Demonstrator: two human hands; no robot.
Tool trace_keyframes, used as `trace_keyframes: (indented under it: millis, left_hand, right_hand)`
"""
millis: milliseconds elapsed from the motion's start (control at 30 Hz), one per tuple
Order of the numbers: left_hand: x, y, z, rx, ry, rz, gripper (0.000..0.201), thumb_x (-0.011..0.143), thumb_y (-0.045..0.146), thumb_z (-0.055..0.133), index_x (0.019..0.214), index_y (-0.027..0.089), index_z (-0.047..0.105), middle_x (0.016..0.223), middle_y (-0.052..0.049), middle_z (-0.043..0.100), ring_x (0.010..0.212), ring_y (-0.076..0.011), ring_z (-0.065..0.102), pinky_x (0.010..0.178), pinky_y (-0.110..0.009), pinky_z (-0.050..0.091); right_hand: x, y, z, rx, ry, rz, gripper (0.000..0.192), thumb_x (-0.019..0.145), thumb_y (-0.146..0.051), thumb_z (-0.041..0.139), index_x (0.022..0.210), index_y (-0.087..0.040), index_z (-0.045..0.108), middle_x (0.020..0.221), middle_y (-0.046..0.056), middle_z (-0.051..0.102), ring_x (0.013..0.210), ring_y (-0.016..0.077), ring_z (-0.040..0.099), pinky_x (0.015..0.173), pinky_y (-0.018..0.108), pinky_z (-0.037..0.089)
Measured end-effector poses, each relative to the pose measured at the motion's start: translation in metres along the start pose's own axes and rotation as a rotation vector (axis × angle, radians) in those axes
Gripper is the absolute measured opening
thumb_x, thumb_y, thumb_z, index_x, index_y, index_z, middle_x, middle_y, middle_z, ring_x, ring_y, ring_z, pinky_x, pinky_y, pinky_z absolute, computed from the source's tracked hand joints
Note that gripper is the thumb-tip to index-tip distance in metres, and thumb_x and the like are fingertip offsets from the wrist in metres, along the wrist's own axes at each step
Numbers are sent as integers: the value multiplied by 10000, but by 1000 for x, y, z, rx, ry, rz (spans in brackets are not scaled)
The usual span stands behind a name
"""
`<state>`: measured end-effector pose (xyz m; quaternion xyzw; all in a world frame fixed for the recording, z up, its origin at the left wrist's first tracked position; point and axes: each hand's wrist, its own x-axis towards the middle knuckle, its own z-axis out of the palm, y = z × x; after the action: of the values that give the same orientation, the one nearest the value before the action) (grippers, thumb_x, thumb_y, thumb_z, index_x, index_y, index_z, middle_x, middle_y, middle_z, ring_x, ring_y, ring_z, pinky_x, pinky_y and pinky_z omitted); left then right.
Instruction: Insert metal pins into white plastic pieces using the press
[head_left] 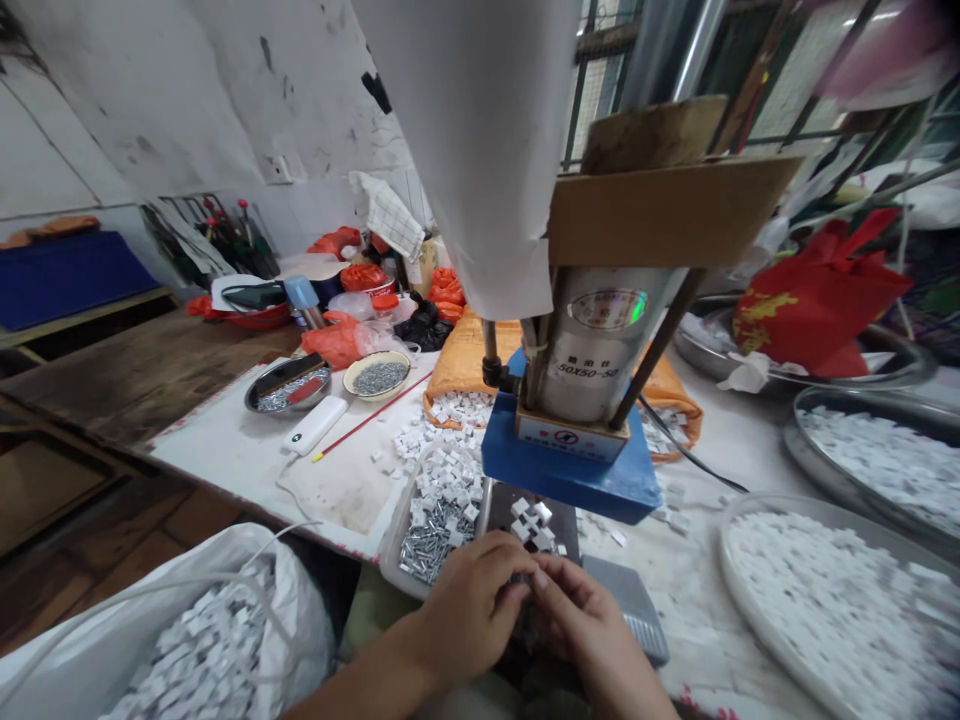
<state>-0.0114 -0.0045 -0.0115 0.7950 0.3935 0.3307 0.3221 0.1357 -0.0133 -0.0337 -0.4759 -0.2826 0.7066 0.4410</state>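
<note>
My left hand (476, 600) and my right hand (589, 630) meet below the blue-based press (574, 455), fingertips pinched together. Something small and dark shows between them, too hidden to name. Just past my fingertips, several small white square pieces (531, 522) sit on a dark plate. Beside my left hand is a clear plastic tub (391, 550) that holds metal nails (429, 542) and more white pieces (450, 480). A grey foot-pedal-like box (626, 600) lies close to my right hand.
White pieces fill a round tray (739, 600) at right, a metal basin (799, 440) and a white sack (300, 600) at lower left. Bowls of small metal parts (379, 378), a white power bank (315, 425) and a red stick (375, 415) lie on the table's left side.
</note>
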Motion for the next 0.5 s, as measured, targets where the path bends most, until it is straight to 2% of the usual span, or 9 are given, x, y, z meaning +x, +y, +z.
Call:
trace_keyframes:
  millis: [100,233,400,500]
  left_hand:
    - [0,0,1,-4,-1,-4,283,749,-5,477,946,170,582,955,-66,603,910,-185,557,829,-292,440]
    - [1,0,2,-3,-12,-10,287,745,-13,478,943,168,583,946,-64,604,904,-185,556,828,-293,436]
    - [1,1,1,-23,-14,-18,291,740,-24,480,937,160,591,936,-63,607,901,-180,557,823,-284,436]
    - [2,1,1,-33,-12,-18,286,745,-23,480,936,159,591,934,-64,607,901,-180,557,826,-284,435]
  right_hand:
    - [0,2,-1,22,-10,9,460,516,-514,806,774,-160,664,444,-79,472,374,23,306,373,152,196]
    - [1,4,-4,4,-24,-15,448,548,-519,788,791,-161,669,401,-99,414,355,22,277,365,157,188]
    - [2,6,-5,12,-8,-7,440,536,-495,803,797,-165,676,493,-60,522,398,37,356,393,164,241]
    - [2,7,-6,16,-19,-13,439,546,-504,795,798,-166,674,487,-60,522,391,37,351,392,167,243]
